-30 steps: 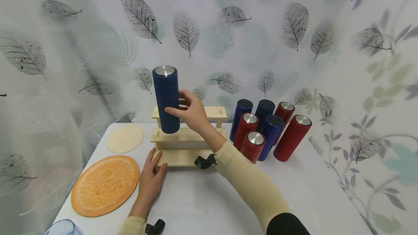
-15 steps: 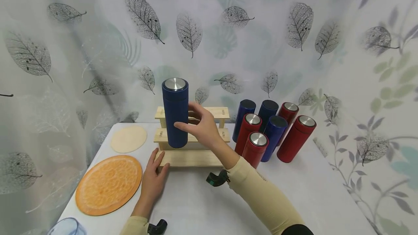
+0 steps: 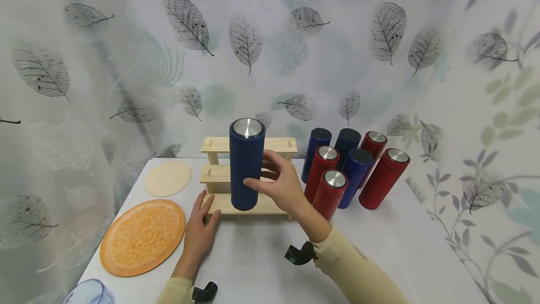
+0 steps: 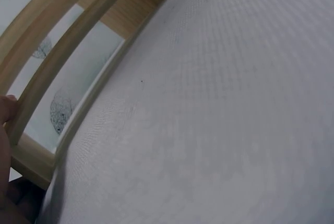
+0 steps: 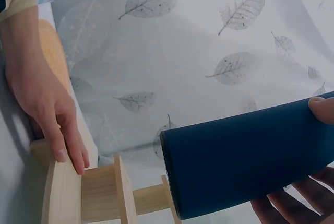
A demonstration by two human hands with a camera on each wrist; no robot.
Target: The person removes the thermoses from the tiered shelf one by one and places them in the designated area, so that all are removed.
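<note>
A dark blue thermos (image 3: 246, 168) with a steel-topped lid stands upright in the air before a three-tier wooden rack (image 3: 270, 205). My right hand (image 3: 283, 183) grips it from the right, thumb on the near side and fingers behind. In the right wrist view the thermos (image 5: 245, 156) points its base towards the rack's steps (image 5: 99, 192). My left hand (image 3: 200, 231) rests its fingers on the left end of the lowest step. The left wrist view catches only the edge of that hand beside the wooden rack (image 4: 57, 62).
Several red and blue thermoses, among them a red one (image 3: 384, 179), cluster right of the rack. On the left lie an orange round mat (image 3: 143, 238) and a smaller cream disc (image 3: 168, 179). A clear glass vessel (image 3: 90, 292) sits at the near left corner.
My right hand has brought the dark blue thermos down, to the right and nearer, from the upper tiers to in front of the lowest step. The left hand stays at the rack's end.
</note>
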